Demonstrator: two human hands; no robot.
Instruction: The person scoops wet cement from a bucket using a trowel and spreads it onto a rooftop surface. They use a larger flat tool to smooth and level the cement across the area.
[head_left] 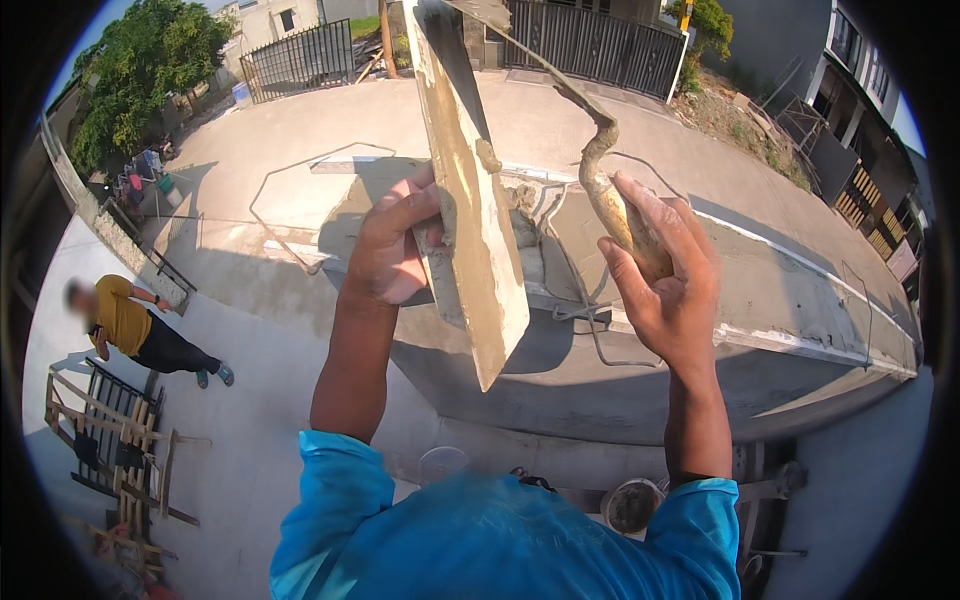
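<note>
My left hand is closed around the near side of a long, narrow plastering float, held upright in front of me. Wet grey mortar smears its surface, and a lump clings to its right edge. My right hand grips the mortar-coated handle of a trowel. Its bent neck runs up and left to the blade, which is cut off by the top of the view near the float's upper end. Below both tools lies a wall top covered with grey mortar.
Pale straight strips edge the wall top, held by bent wire clamps. Below me stands a bucket. A person in a yellow shirt stands at left beside a wooden trestle. Beyond the pavement are metal gates.
</note>
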